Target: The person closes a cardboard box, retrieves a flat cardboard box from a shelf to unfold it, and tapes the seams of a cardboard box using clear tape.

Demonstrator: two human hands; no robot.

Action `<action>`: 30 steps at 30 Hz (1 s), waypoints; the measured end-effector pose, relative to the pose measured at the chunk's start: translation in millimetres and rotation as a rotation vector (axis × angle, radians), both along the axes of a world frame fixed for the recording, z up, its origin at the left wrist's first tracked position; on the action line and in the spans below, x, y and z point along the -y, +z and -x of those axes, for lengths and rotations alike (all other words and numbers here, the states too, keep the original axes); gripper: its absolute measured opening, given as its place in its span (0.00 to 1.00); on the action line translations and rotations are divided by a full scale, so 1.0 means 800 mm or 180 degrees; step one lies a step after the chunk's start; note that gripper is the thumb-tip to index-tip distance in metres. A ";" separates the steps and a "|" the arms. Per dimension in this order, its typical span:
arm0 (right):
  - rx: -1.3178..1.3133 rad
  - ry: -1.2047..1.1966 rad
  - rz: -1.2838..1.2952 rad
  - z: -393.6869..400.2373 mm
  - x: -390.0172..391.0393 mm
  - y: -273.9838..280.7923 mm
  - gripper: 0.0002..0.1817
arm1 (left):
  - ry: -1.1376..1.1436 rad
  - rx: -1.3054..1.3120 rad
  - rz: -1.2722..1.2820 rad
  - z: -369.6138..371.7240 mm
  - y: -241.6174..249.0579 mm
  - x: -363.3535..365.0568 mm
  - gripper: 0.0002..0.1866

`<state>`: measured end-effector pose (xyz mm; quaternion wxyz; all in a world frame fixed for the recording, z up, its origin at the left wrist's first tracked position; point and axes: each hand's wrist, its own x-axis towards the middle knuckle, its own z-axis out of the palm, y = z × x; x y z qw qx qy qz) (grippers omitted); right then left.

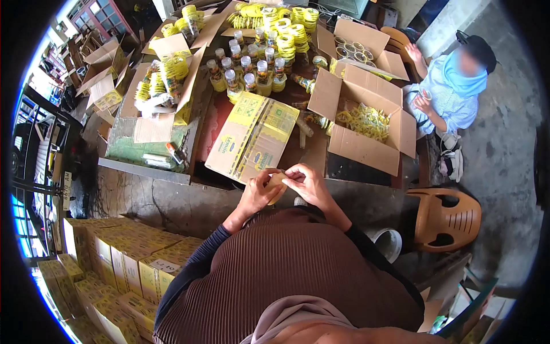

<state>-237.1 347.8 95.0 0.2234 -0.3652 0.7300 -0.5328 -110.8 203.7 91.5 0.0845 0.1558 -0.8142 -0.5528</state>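
Close in front of my body, both hands meet at a tan, rounded thing that looks like a roll of tape; its details are partly covered by fingers. My left hand is wrapped round it from the left. Thumb and fingers of my right hand pinch at its right edge. Just beyond the hands lies a closed yellow-and-brown carton with dark strips across its top, resting on the table near its front edge.
Behind the carton stand several clear-lidded jars and stacks of yellow rings. An open box holds yellow pieces; a co-worker sits beyond it. An orange chair, a bucket and stacked cartons surround me.
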 end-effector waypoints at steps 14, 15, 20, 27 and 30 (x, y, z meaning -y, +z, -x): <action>-0.1106 -0.0165 0.0043 0.066 -0.050 -0.003 0.02 | 0.0281 -0.0391 0.0233 0.080 -0.016 -0.065 0.23; -0.1290 -0.0210 0.0066 0.069 -0.051 -0.003 0.03 | 0.0325 -0.0369 0.0172 0.084 -0.020 -0.068 0.23; -0.1630 -0.0160 0.0096 0.083 -0.062 -0.006 0.04 | 0.0473 -0.0331 0.0050 0.103 -0.029 -0.083 0.24; -0.1543 0.0077 -0.0327 0.096 -0.083 -0.029 0.02 | 0.0502 -0.0005 -0.0177 0.116 -0.062 -0.103 0.24; -0.1608 0.0143 -0.0118 0.097 -0.089 -0.040 0.02 | 0.0650 0.0131 -0.0242 0.116 -0.083 -0.101 0.22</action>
